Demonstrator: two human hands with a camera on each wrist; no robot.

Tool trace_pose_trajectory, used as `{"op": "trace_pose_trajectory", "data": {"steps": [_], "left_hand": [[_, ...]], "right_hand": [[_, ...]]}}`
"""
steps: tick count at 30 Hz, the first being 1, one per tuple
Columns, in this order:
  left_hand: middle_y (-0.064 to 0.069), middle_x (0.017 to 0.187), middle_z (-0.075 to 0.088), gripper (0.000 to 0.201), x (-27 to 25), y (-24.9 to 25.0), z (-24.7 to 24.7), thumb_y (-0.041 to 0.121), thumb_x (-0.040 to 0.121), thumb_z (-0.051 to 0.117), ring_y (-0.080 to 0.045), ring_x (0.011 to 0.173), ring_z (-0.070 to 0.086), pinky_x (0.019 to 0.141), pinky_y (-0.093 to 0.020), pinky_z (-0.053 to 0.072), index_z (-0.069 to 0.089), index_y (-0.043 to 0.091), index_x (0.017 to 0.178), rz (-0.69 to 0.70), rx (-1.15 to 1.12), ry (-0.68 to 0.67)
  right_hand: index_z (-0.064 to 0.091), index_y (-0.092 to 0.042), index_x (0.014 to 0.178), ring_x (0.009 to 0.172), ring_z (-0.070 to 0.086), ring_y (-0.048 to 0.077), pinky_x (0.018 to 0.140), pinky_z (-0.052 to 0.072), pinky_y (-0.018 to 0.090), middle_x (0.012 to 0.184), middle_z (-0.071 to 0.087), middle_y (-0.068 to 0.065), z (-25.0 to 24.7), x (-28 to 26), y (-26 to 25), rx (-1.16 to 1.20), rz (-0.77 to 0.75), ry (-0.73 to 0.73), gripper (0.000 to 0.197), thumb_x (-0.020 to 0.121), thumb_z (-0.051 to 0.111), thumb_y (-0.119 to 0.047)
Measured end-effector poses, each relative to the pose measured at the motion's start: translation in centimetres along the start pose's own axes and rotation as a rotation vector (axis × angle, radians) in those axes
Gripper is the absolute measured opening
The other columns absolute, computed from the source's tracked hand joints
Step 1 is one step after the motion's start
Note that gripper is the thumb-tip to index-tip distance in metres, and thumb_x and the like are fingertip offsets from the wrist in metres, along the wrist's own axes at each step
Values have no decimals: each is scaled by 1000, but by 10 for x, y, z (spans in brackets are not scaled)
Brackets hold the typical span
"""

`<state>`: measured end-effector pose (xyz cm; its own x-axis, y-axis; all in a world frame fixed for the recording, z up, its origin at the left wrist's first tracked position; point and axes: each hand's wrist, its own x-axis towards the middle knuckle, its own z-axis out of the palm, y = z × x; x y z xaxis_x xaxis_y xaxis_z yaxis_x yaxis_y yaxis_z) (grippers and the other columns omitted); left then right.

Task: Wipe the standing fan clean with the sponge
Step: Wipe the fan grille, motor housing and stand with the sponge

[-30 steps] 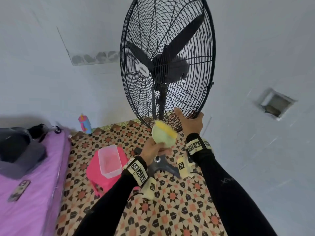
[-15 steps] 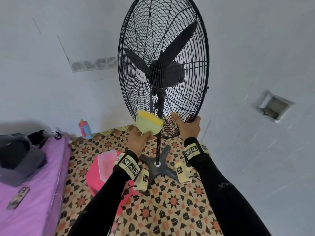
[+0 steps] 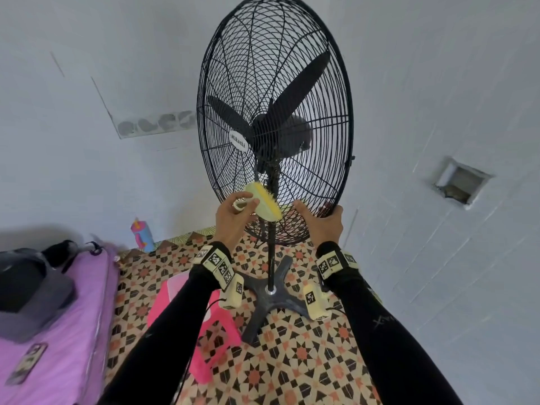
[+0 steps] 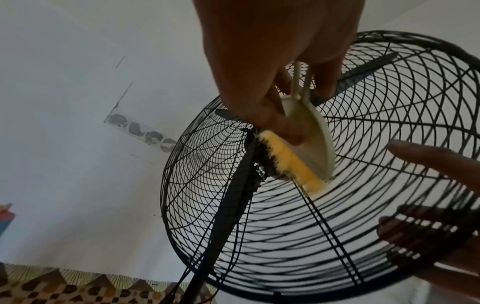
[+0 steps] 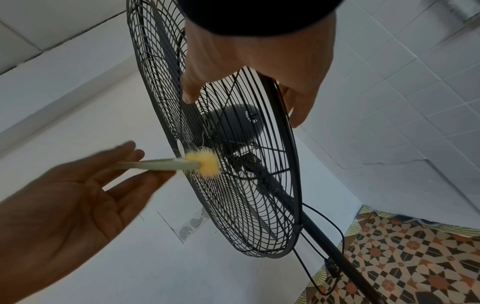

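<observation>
**Brush-backed sponge on the lower front grille, right hand steadying the rim**

Left hand [image 3: 233, 217]: fingers and thumb curled round the pale green plastic back of the sponge [image 3: 264, 206], pinching it; a loop handle shows by the knuckles. Its yellow bristly face is pressed to the wires of the lower front grille, just left of the pole [image 3: 271, 252], below the hub badge. In the right wrist view the yellow edge [image 5: 203, 164] touches the wires, blurred.

Right hand [image 3: 323, 222]: thumb spread along the front wires, the other fingers wrapped over the bottom-right rim of the standing fan [image 3: 274, 118] and partly hidden behind the guard. In the left wrist view those fingertips [image 4: 415, 232] show through the mesh.

Edges and room: white wall close behind the fan; open grille above and left of the sponge. Cross base [image 3: 270, 299] stands on patterned floor between the forearms. Pink stool [image 3: 210, 346] near the left arm, partly hidden by the sleeve. Purple mattress [image 3: 58, 346] at far left, cut off by the frame. The top of the guard is cropped.
</observation>
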<state>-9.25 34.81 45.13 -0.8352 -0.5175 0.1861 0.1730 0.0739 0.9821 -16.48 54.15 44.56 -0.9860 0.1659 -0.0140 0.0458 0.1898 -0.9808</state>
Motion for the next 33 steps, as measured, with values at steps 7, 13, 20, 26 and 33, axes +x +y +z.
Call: {"op": "trace_pose_trajectory", "data": {"steps": [7, 13, 20, 26, 33], "left_hand": [[-12, 140, 54, 9, 9, -6, 4, 13, 104, 58, -34, 122, 59, 80, -43, 64, 62, 18, 111, -31, -120, 100], [-25, 137, 57, 11, -14, -20, -9, 9, 103, 58, -35, 105, 70, 67, -30, 63, 59, 7, 114, -214, -42, -237], [-14, 139, 54, 8, -12, -11, -1, 9, 103, 58, -40, 121, 62, 75, -39, 65, 57, 14, 108, -102, -198, 4], [-16, 137, 55, 6, -62, -50, 8, 7, 101, 61, -38, 118, 63, 75, -41, 65, 57, 11, 100, -206, -119, -139], [-10, 137, 54, 5, -7, 0, -15, 8, 101, 61, -33, 114, 63, 73, -36, 65, 58, 12, 103, -76, -146, 17]], "right_hand": [[45, -19, 132, 108, 60, 23, 98, 54, 45, 122, 61, -2, 2, -1, -2, 0, -9, 6, 106, 52, 84, -78], [41, -17, 140, 122, 57, 29, 104, 50, 48, 136, 59, 6, -3, 1, -1, -22, 0, 11, 117, 51, 80, -83], [43, -19, 136, 118, 59, 28, 101, 52, 50, 133, 60, 4, 6, -5, -3, -30, -2, 16, 121, 44, 75, -91], [45, -17, 131, 107, 55, 24, 93, 49, 35, 121, 58, 0, -6, 1, -3, -49, 7, -22, 101, 58, 81, -77], [49, -16, 130, 114, 59, 25, 101, 49, 39, 125, 62, 3, -12, 17, -45, 139, -95, 155, 92, 67, 73, -78]]}}
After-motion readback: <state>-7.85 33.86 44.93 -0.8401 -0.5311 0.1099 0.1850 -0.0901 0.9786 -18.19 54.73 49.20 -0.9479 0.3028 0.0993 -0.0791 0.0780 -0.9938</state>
